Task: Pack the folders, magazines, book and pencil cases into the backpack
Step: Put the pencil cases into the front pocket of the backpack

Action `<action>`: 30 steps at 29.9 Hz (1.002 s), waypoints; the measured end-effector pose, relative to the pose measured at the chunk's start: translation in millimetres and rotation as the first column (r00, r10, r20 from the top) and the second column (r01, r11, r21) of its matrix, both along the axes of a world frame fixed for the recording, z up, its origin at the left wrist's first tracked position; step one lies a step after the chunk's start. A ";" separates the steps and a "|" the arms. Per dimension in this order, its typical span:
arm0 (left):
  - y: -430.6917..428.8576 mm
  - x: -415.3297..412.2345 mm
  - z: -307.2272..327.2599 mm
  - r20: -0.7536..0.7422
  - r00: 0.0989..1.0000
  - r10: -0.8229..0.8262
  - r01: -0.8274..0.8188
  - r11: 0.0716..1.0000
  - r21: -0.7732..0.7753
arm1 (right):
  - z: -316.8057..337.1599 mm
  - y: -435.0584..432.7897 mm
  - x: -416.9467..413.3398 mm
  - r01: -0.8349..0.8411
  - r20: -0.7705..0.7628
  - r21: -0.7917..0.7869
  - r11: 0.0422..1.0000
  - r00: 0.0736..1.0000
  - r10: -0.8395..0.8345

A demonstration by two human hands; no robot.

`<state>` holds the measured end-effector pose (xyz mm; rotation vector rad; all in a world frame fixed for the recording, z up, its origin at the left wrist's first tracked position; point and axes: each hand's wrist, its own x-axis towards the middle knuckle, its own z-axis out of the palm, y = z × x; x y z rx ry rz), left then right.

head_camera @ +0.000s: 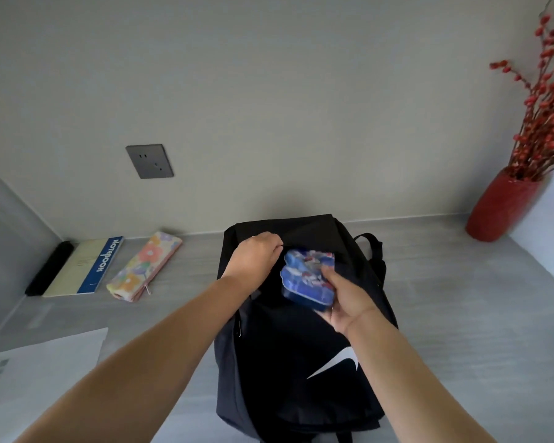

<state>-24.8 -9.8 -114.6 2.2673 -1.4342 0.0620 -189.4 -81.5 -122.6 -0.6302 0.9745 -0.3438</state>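
A black backpack [301, 353] with a white swoosh lies on the grey table. My left hand [256, 255] pinches the fabric at the edge of its top opening. My right hand [346, 298] grips a blue patterned pencil case [306, 276], whose far end sits at the opening. On the table to the left lie a floral pencil case [143, 266], a cream notebook [87, 266] with a blue spine, and a black case [50, 268] beside the side wall. A white paper or folder [45, 369] lies at the near left.
A red vase [502, 206] with red berry branches stands at the back right corner. A grey wall socket [149, 161] is on the wall behind. A wall panel borders the table on the left.
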 end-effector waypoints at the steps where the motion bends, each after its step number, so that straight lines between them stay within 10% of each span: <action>1: 1.1 0.1 -0.2 0.026 0.999 -0.029 0.029 1.000 0.003 | -0.6 -4.1 12.9 0.049 -0.035 -0.028 0.998 0.998 -0.049; 8: 15.7 -3.2 -7.2 0.121 0.992 -0.047 0.052 0.998 -0.046 | -8.2 -4.4 52.0 0.056 -0.358 -0.182 0.982 0.926 -0.119; 25: 17.5 8.3 -17.4 0.164 0.975 -0.149 0.171 0.976 -0.131 | -3.1 -13.6 114.7 -0.173 -0.225 0.008 0.985 0.959 0.170; 28: 25.9 13.2 -19.6 -0.057 0.994 -0.097 0.089 0.987 -0.136 | 11.0 -7.4 101.1 -0.484 -0.390 -0.110 0.868 0.824 0.411; 30: 35.0 33.8 -23.0 -0.172 0.985 -0.003 -0.021 0.990 -0.142 | 24.4 2.6 81.4 -0.717 -0.610 -0.328 0.615 0.658 0.442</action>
